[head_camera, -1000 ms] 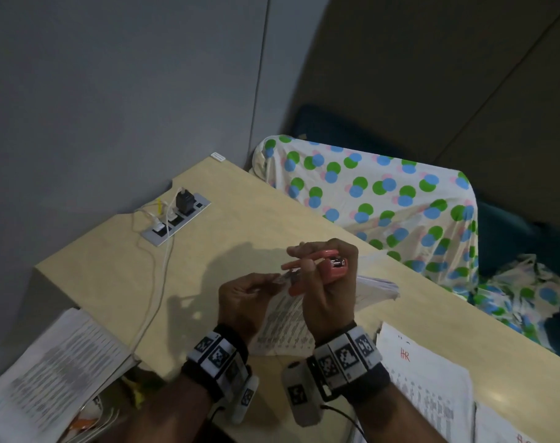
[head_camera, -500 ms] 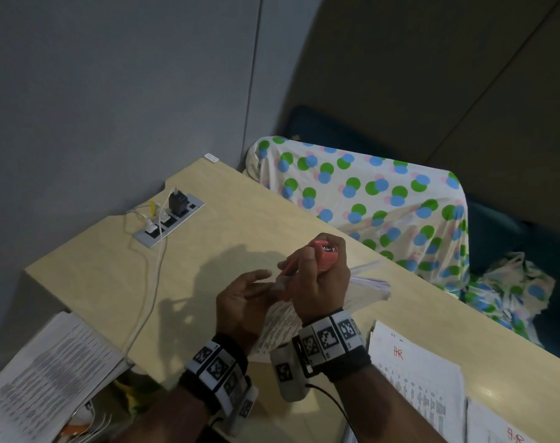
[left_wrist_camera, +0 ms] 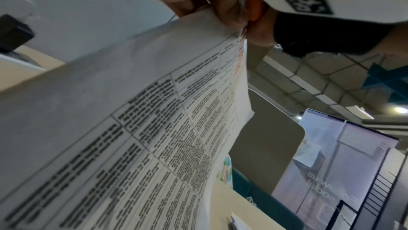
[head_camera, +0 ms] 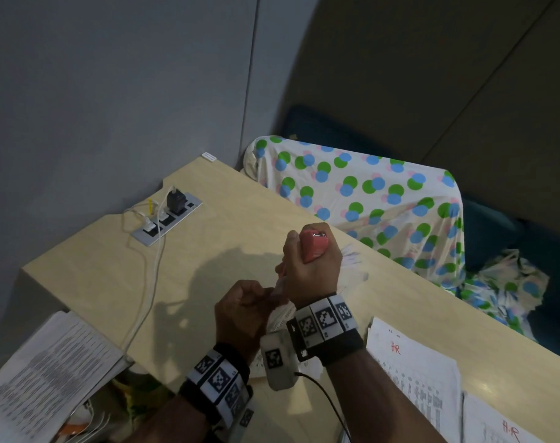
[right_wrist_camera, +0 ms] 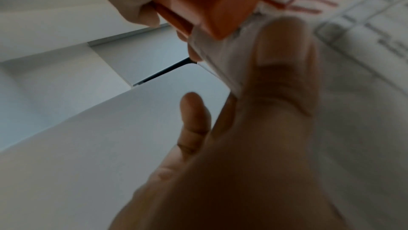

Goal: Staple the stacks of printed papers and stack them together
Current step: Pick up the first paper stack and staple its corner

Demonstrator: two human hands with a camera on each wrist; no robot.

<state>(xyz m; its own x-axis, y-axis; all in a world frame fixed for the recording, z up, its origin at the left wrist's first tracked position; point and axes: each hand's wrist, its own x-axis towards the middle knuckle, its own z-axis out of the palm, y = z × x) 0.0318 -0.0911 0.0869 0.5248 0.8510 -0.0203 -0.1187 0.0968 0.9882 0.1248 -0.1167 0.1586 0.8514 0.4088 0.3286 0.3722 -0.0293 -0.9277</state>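
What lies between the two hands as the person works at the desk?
The corner of the printed paper stack, pinched by the left hand and clamped in the right hand's orange plastic stapler; clearest in the wrist views.

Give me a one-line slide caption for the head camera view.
Right hand squeezes a pink stapler onto a paper stack's corner, pinched by the left hand, above a wooden desk.

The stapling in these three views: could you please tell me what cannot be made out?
- Whether a staple has gone in: in the head view the right hand covers the stapler mouth; the right wrist view is blurred there.
- How many sheets the held stack has: only its top page shows in the left wrist view.
- The printed text: blurred and too small in every view.
- The papers on the table, marked HR: cut off by the head view's bottom edge.
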